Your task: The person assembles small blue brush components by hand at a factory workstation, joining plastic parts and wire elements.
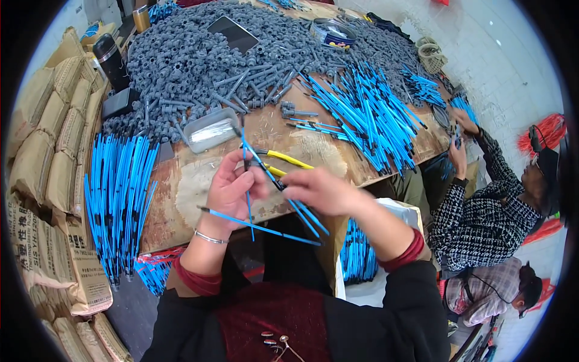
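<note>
Thin blue rods with black ends are between my hands. My left hand (232, 184) is closed, pinching several blue rods (274, 231) that stick out at different angles. Fingers bent together, my right hand (318, 190) grips the rods around a black joint (279, 184); its fingertips are partly blurred. Just beyond my hands, yellow-handled pliers (289, 158) lie on the wooden table (199, 199). A clear plastic dish (211, 131) holding thin silvery pieces sits past my left hand.
Grey plastic fittings (175, 60) heap across the far table, with a phone (234, 34) and round tin (333, 33). Blue rod bundles lie at left (120, 199) and right (368, 114). A rod-filled box (360, 250) stands by my right arm. A co-worker (482, 211) sits right.
</note>
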Available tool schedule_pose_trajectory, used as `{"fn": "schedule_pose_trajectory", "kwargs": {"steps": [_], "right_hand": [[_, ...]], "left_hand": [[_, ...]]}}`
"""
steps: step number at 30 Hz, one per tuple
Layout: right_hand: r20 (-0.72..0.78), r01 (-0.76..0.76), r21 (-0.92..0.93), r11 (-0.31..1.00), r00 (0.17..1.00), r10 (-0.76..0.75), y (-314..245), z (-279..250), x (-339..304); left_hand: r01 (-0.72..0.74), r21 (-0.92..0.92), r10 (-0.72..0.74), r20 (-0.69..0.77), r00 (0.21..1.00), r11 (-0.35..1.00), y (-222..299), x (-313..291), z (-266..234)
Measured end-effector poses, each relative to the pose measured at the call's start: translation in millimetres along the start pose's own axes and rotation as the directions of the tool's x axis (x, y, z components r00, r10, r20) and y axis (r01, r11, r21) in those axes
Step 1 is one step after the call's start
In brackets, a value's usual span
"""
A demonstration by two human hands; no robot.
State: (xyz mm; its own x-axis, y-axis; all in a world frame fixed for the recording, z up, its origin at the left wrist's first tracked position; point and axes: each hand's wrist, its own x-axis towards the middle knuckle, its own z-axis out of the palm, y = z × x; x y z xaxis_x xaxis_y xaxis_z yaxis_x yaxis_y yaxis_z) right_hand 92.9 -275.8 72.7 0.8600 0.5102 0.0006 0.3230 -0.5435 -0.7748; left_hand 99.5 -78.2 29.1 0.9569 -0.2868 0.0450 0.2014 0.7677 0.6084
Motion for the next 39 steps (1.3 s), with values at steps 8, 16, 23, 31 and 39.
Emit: {"fn": "schedule_pose_trajectory", "kwargs": {"steps": [8, 16, 23, 31, 39], "right_hand": [[-0.789, -0.675, -0.550, 0.492, 0.613, -0.040, 152, -155, 55], [-0.634, -0.670, -0.510, 0.540, 0.717, 0.291, 185, -156, 65], [-0.648, -0.073, -0.070, 0.995, 0.762, 0.010, 33, -119, 29], [-0.180, 0.140, -0.221, 0.965, 0.967, -0.181, -27, 17, -20], [-0.132, -0.013, -0.019, 1.000, 0.991, 0.011, -15, 26, -11]], "left_hand": [[0.075, 0.139, -0.102, 0.202, 0.974, 0.987, 10, -18, -41], [0.242, -0.075, -0.218, 0.243, 0.945, 0.967, 26, -33, -36], [0.142, 0.012, -0.143, 0.097, 0.985, 0.990, 11, -24, -65], [0.047, -0.214, 0.004, 0.235, 0.972, 0.976, -4, -10, -37], [0.143, -0.354, -0.026, 0.314, 0.949, 0.924, -12, 3, -41]]}}
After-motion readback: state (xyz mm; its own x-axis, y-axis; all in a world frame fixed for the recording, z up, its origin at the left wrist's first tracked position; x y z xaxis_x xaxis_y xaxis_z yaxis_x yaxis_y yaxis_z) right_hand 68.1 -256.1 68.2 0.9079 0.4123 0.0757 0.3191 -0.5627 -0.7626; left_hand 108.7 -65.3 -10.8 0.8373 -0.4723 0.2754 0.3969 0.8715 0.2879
